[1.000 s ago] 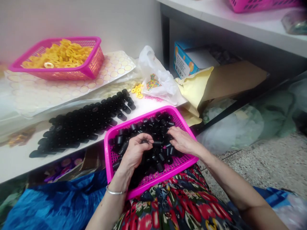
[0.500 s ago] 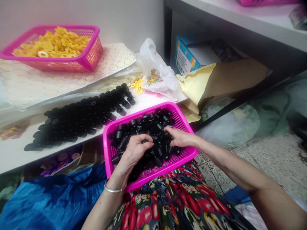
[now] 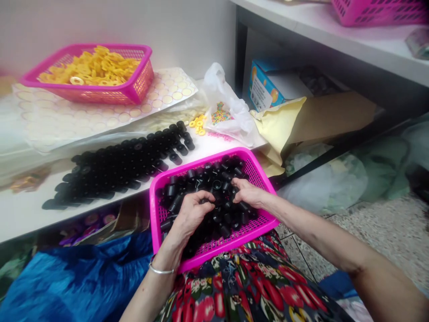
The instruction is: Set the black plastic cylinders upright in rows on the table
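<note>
A bright pink plastic basket (image 3: 156, 223) rests on my lap, filled with small black plastic cylinders (image 3: 226, 219). Over the middle of the heap, my left hand (image 3: 194, 212) is closed, thumb and forefinger pinching a black cylinder that is mostly hidden. My right hand (image 3: 250, 194) reaches in from the right side, its thumb and fingers curled around another black cylinder; dark pieces around it blur its outline. On the white table behind, many more black cylinders (image 3: 117, 165) stand upright in tight rows.
Yellow rings fill another pink basket (image 3: 145, 74) at the back left, on a sheet printed with circles (image 3: 164, 96). A white plastic bag (image 3: 234, 116) with colourful beads lies beside a few yellow rings (image 3: 198, 124). A blue box (image 3: 264, 85) sits under the right shelf (image 3: 321, 31).
The view has shifted slightly, so everything appears a little lower and further right. Both hands stay over the basket; the right fingers have drawn closer together.
</note>
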The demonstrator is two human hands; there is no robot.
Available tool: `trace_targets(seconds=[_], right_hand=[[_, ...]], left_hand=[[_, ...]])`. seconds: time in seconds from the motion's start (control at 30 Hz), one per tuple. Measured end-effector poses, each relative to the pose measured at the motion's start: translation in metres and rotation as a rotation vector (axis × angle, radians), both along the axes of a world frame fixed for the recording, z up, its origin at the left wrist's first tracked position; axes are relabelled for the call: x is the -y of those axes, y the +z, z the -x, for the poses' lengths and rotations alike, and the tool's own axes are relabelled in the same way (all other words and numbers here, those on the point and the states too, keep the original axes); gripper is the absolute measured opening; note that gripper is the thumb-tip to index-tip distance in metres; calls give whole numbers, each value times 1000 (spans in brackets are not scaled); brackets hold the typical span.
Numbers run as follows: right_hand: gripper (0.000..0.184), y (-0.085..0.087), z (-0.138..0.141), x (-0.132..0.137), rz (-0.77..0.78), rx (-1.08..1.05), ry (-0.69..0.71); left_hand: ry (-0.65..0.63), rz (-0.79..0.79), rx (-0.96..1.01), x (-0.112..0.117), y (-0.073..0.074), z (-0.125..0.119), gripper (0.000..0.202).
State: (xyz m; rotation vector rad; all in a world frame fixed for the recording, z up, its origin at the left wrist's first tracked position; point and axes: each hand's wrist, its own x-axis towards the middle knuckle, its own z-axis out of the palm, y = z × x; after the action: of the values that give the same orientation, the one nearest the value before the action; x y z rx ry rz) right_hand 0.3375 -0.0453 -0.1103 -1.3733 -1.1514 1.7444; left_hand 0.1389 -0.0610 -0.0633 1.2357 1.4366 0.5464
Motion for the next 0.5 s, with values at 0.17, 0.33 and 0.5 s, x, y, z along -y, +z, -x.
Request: trace_targets(seconds=[0.17,0.33,0.5], right_hand=[[43,2,-1,1,185,-64,-53],[45,25,-8,4,240,-208,-136],[44,42,-10,12,271,-469,-264]], left_hand=[[-5,-16,10,1,1,5,10],[33,-13,155,3,6,3,12],[58,49,311,6,17,-9,24]])
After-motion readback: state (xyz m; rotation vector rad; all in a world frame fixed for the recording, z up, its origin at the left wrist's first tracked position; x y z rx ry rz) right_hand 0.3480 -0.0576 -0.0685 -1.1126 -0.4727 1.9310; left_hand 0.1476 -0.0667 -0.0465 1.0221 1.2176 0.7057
